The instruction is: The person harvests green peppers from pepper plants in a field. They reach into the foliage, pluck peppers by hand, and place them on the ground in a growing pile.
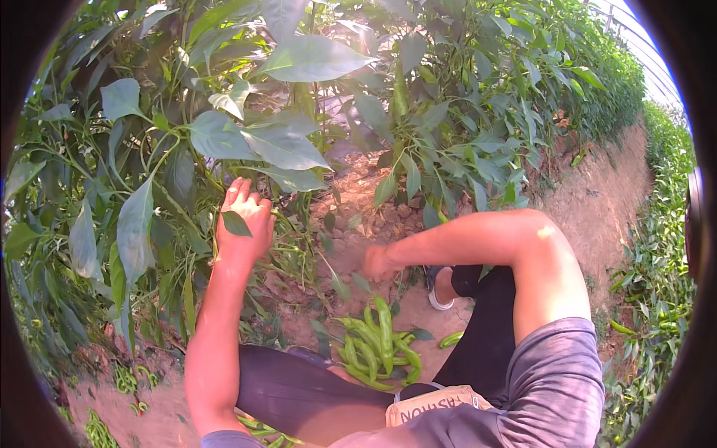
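Observation:
My left hand (246,218) reaches up into a leafy pepper plant (216,134). Its fingers are bent in among the stems, and a leaf lies across the back of the hand. What the fingertips grip is hidden. Lower and to the right, my right hand (377,263) is smeared by motion above the soil; its fingers cannot be made out. Just below it, a pile of long green peppers (379,345) lies on the ground between my legs.
Tall pepper plants (478,112) line the far side. A bare soil path (597,190) runs at the right beside another green row (657,299). More green peppers (97,429) lie in heaps at the lower left. A single pepper (450,340) rests beside my right leg.

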The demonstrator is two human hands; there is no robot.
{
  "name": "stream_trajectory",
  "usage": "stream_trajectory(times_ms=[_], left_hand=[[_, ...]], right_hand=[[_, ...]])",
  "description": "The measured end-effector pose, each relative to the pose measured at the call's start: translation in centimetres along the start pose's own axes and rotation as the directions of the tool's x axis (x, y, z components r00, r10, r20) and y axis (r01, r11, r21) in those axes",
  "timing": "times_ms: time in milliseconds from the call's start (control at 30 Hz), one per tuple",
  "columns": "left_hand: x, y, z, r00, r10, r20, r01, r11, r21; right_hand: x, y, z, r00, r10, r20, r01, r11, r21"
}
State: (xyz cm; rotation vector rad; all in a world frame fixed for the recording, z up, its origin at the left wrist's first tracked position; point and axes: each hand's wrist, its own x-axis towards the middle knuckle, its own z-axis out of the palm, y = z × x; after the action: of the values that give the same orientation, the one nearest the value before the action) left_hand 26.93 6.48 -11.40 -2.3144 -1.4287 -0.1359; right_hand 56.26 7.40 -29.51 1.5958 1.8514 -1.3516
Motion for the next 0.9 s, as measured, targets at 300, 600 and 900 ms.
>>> stream_trajectory(times_ms=[300,600,900], left_hand=[[2.1,0.9,-0.2,0.978,0.085,-0.191,-0.111,0.985,-0.129],[7.0,6.5,-1.4,0.917,0.219,-0.332,-0.272,0.955,-0.122],[6.8,2.9,-1.2,0.931,-0.084,-0.355,0.067,0.996,-0.061]], right_hand=[[3.1,-5.6,-19.9,0.579,-0.543,-0.608,0.747,0.652,0.128],[4.3,-7.5,-16.0,0.26,-0.847,-0.463,0.941,0.33,-0.076],[1.4,-12.0,-12.3,0.247,-0.91,-0.334,0.87,0.36,-0.336]])
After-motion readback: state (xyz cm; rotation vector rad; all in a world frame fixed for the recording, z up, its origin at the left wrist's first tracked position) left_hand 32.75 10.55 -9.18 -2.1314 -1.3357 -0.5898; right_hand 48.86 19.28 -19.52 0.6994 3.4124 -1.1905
